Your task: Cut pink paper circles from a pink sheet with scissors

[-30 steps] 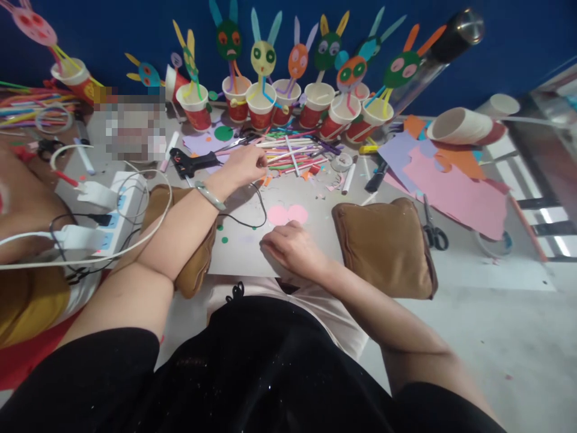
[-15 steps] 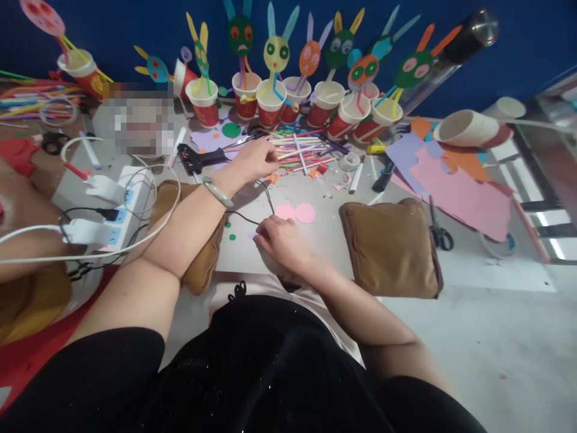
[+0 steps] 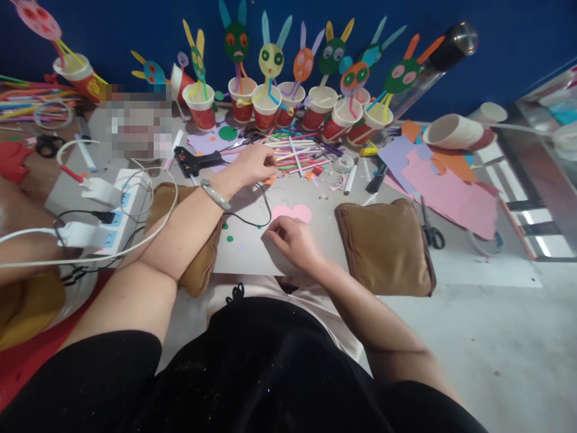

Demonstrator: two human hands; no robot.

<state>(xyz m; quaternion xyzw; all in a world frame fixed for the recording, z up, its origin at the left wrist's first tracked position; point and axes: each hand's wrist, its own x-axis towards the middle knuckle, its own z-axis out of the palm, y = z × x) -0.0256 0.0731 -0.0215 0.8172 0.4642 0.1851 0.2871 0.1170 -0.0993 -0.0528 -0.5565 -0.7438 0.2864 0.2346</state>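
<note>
My left hand (image 3: 250, 165) reaches over the table, fingers curled down at the left edge of a heap of coloured sticks (image 3: 295, 153). Whatever its fingertips hold, if anything, is hidden. A black glue gun (image 3: 197, 161) lies just left of that wrist. Close to my body, my right hand (image 3: 293, 240) rests with fingers bent together and the thumb near the index finger. Nothing can be made out in it. Two pink paper circles (image 3: 301, 213) lie side by side just beyond its knuckles. Small green dots (image 3: 229, 239) lie to its left.
Paper cups (image 3: 265, 108) with rabbit-faced figures line the back. Brown cushions flank the work area, the right cushion (image 3: 385, 249) beside scissors (image 3: 430, 228). Coloured paper sheets (image 3: 455, 192) lie at right. A power strip (image 3: 124, 207) with cables stands left; another person's arm (image 3: 22, 222) is beyond.
My right hand has shifted slightly to the right, away from the small dots. My left hand stays by the sticks. The whole view has shifted a little.
</note>
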